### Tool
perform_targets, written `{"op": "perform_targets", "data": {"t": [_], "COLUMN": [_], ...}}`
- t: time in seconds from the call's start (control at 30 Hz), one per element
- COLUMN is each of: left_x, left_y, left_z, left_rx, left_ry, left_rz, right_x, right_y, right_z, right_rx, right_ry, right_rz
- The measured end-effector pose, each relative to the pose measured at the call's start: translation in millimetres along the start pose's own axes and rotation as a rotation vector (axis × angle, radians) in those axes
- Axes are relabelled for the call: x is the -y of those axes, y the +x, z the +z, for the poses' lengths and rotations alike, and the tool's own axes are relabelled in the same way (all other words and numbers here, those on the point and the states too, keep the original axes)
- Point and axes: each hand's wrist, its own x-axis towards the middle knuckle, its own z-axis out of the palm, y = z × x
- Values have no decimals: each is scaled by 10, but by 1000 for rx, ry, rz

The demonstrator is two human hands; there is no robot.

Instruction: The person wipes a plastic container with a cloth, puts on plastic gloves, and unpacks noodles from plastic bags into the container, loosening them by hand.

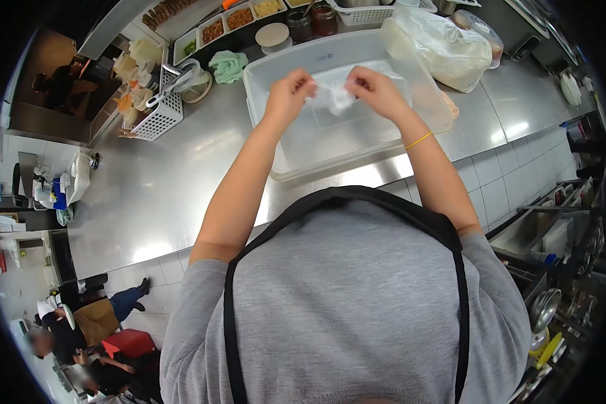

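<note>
Left hand (292, 95) and right hand (377, 93) pinch what looks like a plastic bag (339, 101) over a tub (330, 149).

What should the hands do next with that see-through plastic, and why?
Maybe ease the left hand and right hand gently apart: the thin plastic they seem to pinch looks bunched above the tub, so that might spread it.

Glare patches whiten the steel counter (172, 195) left of the left hand (292, 95) — itself slightly blurred — while fisheye distortion bends the black-rimmed edges.
</note>
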Motion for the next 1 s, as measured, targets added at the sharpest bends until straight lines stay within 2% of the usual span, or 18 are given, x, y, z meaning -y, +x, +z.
{"op": "perform_targets", "data": {"t": [0.03,0.07,0.13,0.2,0.27,0.33,0.37,0.43,0.47,0.53,0.57,0.6,0.67,0.73,0.87,0.93,0.97,1.0], "left_x": [8,15,96,102,93,41,40,90,98,91,103,124,132,149,220,268,262,259], "left_y": [17,59,74,87,47,56,81,86,87,99,110,96,113,134,124,163,166,169], "left_z": [-43,-95,-152,-168,-163,-159,-158,-151,-152,-154,-146,-134,-155,-155,-161,-177,-182,-178], "left_rx": [-126,-138,-394,-464,-530,-637,-637,-660,-664,-688,-687,-670,-659,-632,-572,-594,-590,-598], "left_ry": [95,95,-57,-143,-223,-250,-254,-151,-156,-127,-130,-104,-74,-71,13,79,77,57], "left_rz": [0,16,-121,-95,-73,-25,-31,77,63,91,83,75,78,28,1,81,73,78], "right_x": [-62,-138,-263,-130,-174,-157,-164,-207,-176,12,198,351,615,646,804,761,771,798], "right_y": [-25,13,43,-25,-21,-1,23,-8,-20,-35,-104,-255,-503,-700,-1095,-1290,-1378,-1461], "right_z": [-27,-106,-188,-257,-241,-280,-307,-290,-281,-259,-238,-262,-279,-188,-135,-139,-174,-137], "right_rx": [-138,-279,-355,-528,-550,-699,-697,-804,-794,-1037,-937,-930,-181,104,117,181,304,305], "right_ry": [109,210,263,402,406,500,496,485,480,170,309,307,146,49,148,291,341,344], "right_rz": [26,36,46,257,240,248,253,167,178,-57,-175,-166,-147,-204,-36,88,167,178]}}
